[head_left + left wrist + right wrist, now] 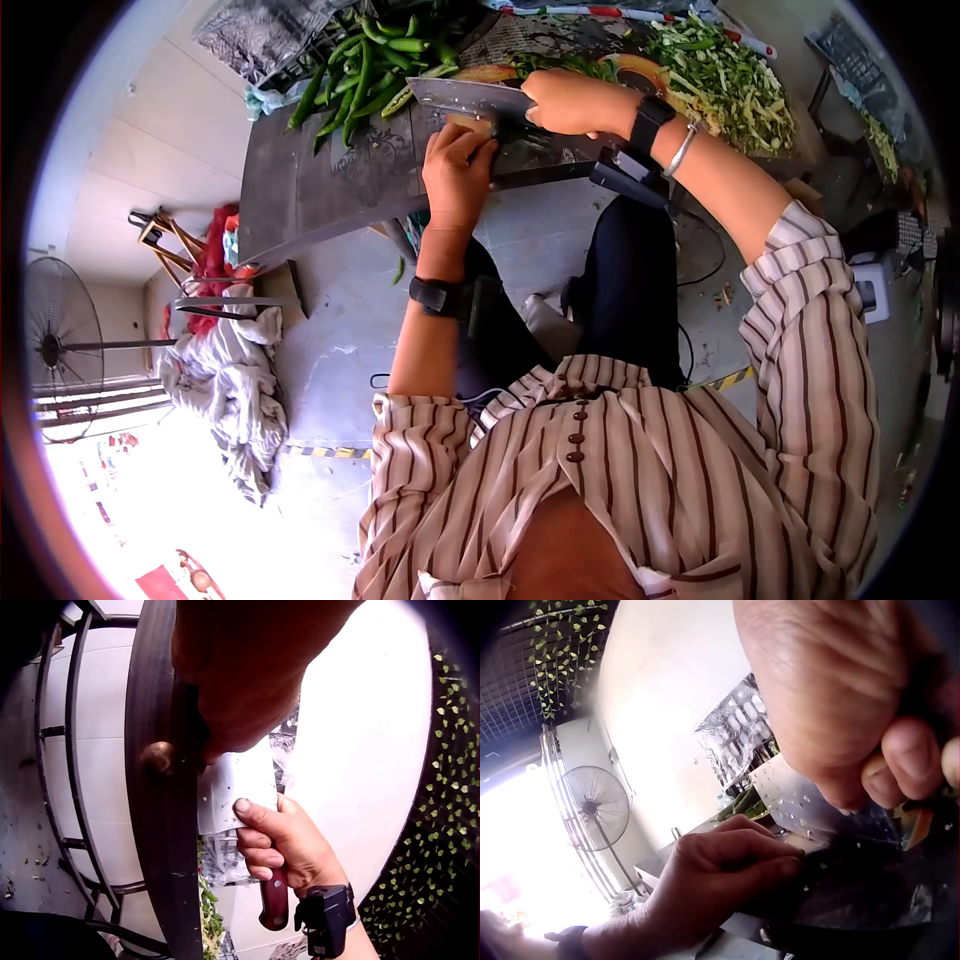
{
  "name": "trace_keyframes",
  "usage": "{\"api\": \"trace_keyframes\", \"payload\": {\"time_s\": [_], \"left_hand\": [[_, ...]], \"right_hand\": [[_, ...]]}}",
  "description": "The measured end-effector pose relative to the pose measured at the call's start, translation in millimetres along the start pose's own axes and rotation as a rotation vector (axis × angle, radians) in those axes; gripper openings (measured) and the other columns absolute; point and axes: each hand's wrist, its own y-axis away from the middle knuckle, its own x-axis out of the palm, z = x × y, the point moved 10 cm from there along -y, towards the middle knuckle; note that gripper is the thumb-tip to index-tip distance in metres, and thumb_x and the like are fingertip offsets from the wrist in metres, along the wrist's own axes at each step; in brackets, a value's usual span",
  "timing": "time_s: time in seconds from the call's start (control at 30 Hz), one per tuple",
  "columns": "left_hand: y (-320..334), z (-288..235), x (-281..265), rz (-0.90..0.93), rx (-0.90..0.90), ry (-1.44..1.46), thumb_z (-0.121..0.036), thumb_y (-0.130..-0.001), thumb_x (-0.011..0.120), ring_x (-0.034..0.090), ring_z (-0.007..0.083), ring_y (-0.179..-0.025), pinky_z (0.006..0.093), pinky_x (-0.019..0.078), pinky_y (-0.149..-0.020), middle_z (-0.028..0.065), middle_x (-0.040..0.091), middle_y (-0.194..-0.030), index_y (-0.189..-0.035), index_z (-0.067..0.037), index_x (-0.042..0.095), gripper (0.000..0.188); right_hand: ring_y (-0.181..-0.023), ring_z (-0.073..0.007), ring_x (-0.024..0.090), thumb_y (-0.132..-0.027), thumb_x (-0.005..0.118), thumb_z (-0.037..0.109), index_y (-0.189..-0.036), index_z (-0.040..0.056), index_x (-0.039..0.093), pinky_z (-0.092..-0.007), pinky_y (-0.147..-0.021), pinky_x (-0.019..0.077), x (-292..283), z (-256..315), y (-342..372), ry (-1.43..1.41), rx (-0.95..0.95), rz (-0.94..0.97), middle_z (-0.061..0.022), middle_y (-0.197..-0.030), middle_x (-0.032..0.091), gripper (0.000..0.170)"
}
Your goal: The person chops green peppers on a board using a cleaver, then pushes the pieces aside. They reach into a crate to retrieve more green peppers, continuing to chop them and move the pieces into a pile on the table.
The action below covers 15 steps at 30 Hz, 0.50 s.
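My right hand (575,103) grips a cleaver (465,96) with a broad metal blade, held over the dark table. In the left wrist view its handle (275,901) is dark red, and the thumb lies along the blade. Small pale bits cling to the blade in the right wrist view. My left hand (458,172) is at the table with fingers bent, its fingertips close beside the blade. I cannot tell what is between those fingertips. Whole green chili peppers (370,70) lie in a heap just beyond the blade, to the left.
Chopped green and pale pieces (735,100) are piled at the right of the dark table (330,190). A silver crinkled bag (262,40) is behind the peppers. A standing fan (60,345) and rumpled cloth (235,380) are off to the left.
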Motion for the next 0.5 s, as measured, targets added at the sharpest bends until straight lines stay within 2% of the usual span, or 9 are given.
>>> {"api": "trace_keyframes", "payload": {"time_s": [0.1,0.13,0.2,0.33,0.4,0.43,0.5], "left_hand": [[0.8,-1.4,-0.2,-0.003,0.007,0.006,-0.009,-0.072,0.069,0.055,0.0295,-0.077,0.0369,0.0461,-0.071,0.0075,0.059,-0.079,-0.077,-0.005,0.068,0.006],[2.5,-2.5,1.7,0.016,0.015,0.002,-0.008,-0.072,0.07,0.056,0.0281,-0.078,0.0355,0.0463,-0.071,0.0075,0.06,-0.08,-0.078,-0.005,0.068,0.008],[0.8,-1.1,2.0,0.022,0.018,-0.013,-0.007,-0.071,0.071,0.057,0.0267,-0.078,0.0341,0.0466,-0.071,0.0075,0.061,-0.08,-0.08,-0.004,0.069,0.009],[3.9,-1.0,-1.2,-0.014,0.006,0.013,-0.007,-0.071,0.071,0.057,0.0267,-0.079,0.0341,0.0461,-0.072,0.0069,0.06,-0.08,-0.081,-0.005,0.069,0.01],[3.3,-3.3,-2.8,-0.029,0.027,0.023,-0.008,-0.071,0.071,0.057,0.0266,-0.078,0.0338,0.0461,-0.072,0.0067,0.06,-0.079,-0.081,-0.005,0.069,0.01],[4.0,-2.3,-4.3,-0.039,0.021,0.024,-0.008,-0.071,0.071,0.057,0.0266,-0.078,0.0338,0.0461,-0.072,0.0067,0.06,-0.079,-0.081,-0.005,0.069,0.01],[3.2,-1.9,-1.9,-0.016,0.029,0.027,-0.008,-0.072,0.071,0.057,0.0266,-0.078,0.0336,0.0461,-0.072,0.0064,0.06,-0.079,-0.081,-0.005,0.069,0.01]], "right_hand": [[-0.039,-0.0266,0.052,-0.086,0.053,0.016,-0.08,-0.0097,0.052,-0.0386,-0.036,0.0398,1.6,4.4,-5.4,-0.074,-0.032,-0.065,-0.0192,-0.062,0.057,0.026],[-0.045,-0.0295,0.057,-0.085,0.053,0.014,-0.082,-0.0102,0.054,-0.0403,-0.041,0.0434,2.7,10.9,-6.0,-0.073,-0.012,-0.032,-0.022,-0.067,0.059,0.025],[-0.052,-0.0321,0.06,-0.086,0.054,0.014,-0.084,-0.0096,0.056,-0.0419,-0.048,0.0464,5.0,26.3,-20.9,0.156,-0.154,-0.096,-0.024,-0.069,0.06,0.024],[-0.055,-0.0334,0.06,-0.086,0.055,0.015,-0.084,-0.009,0.057,-0.0423,-0.054,0.0477,14.5,17.8,-37.9,0.127,-0.225,-0.118,-0.0248,-0.07,0.06,0.024],[-0.062,-0.0356,0.061,-0.086,0.056,0.016,-0.083,-0.009,0.056,-0.0431,-0.058,0.0478,9.1,12.8,-35.7,0.086,-0.192,-0.154,-0.025,-0.071,0.06,0.025],[-0.066,-0.0367,0.061,-0.086,0.057,0.017,-0.081,-0.0087,0.054,-0.0435,-0.061,0.0476,4.2,13.5,-21.3,-0.04,-0.017,-0.041,-0.0251,-0.073,0.06,0.027],[-0.062,-0.0358,0.061,-0.086,0.057,0.018,-0.081,-0.0084,0.054,-0.0431,-0.06,0.0474,0.1,4.4,-21.4,-0.016,-0.026,-0.075,-0.0244,-0.071,0.059,0.027]]}}
